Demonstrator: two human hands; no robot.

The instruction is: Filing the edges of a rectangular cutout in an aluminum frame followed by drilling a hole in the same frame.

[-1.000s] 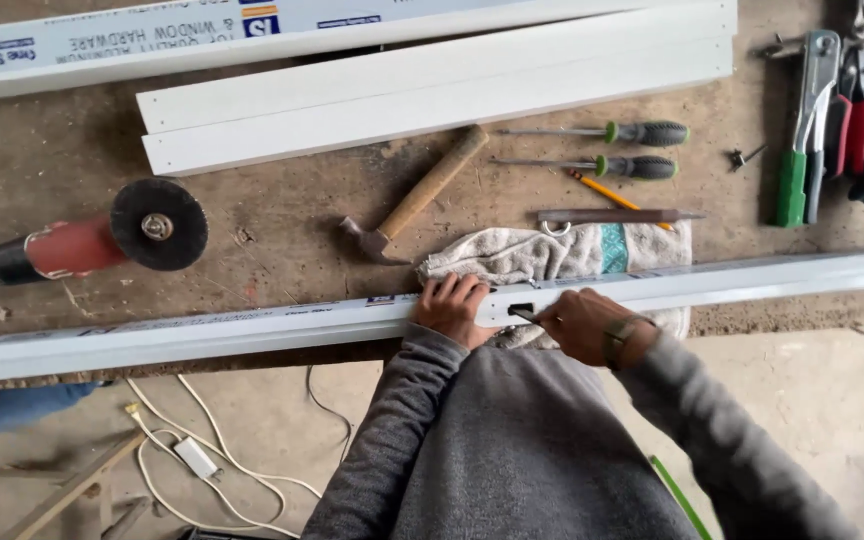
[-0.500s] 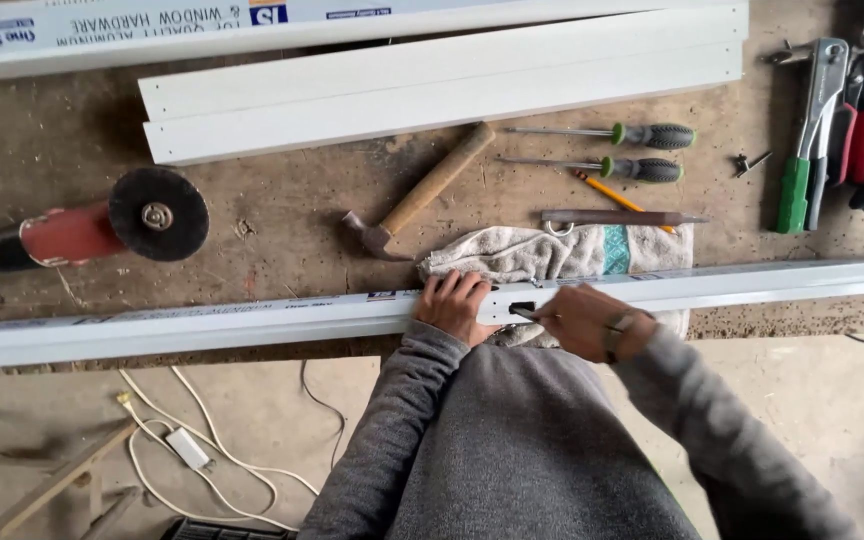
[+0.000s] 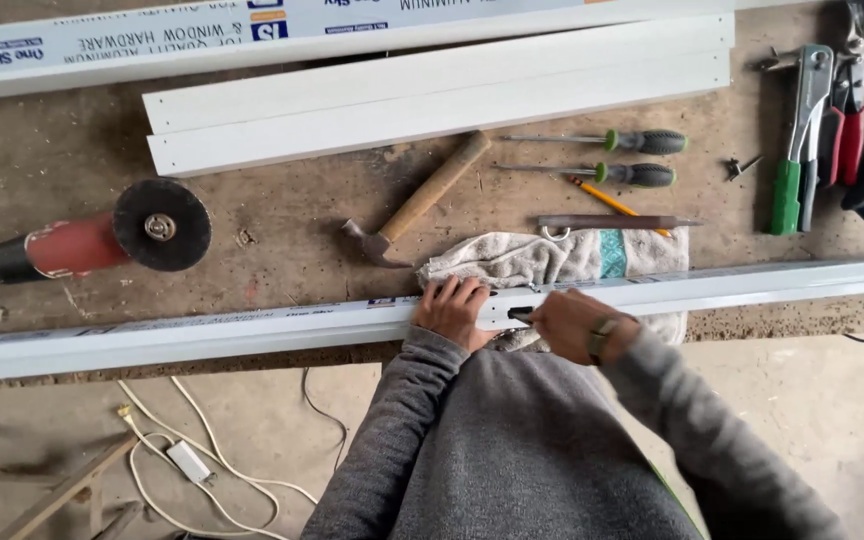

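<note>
**Steadying the profile at the near edge of the bench**

Pressing flat on the long white aluminium profile (image 3: 252, 335) with the left hand (image 3: 452, 308), fingers spread wide over its top face, just left of a small dark slot cut in the metal. Pinching something small and dark at that slot with the right hand (image 3: 577, 325), fingers closed narrow around it; too small to tell whether a tool tip or a fitting. Lying along the near edge of the bench (image 3: 282, 235), from the left end to the right end, with a crumpled towel (image 3: 542, 258) tucked under its middle as padding.

Doing this well probably means: keeping the left palm weight straight down so the profile cannot roll or slide off the edge; holding the towel bunched beneath the slot so the metal does not chatter; keeping the right wrist low and in line with the slot rather than twisted; working with short, controlled pressure, since a slip would likely scratch the white finish or catch the left fingertips sitting so near.

Within reach behind the towel: a wooden-handled hammer (image 3: 417, 205), two green-handled screwdrivers (image 3: 642, 142), a pencil (image 3: 607, 198) and a dark file (image 3: 612, 222). Toward the left end, a red angle grinder (image 3: 102, 235); at the right end, a rivet tool (image 3: 802, 130). Along the far edge, more white profiles (image 3: 432, 95).
</note>
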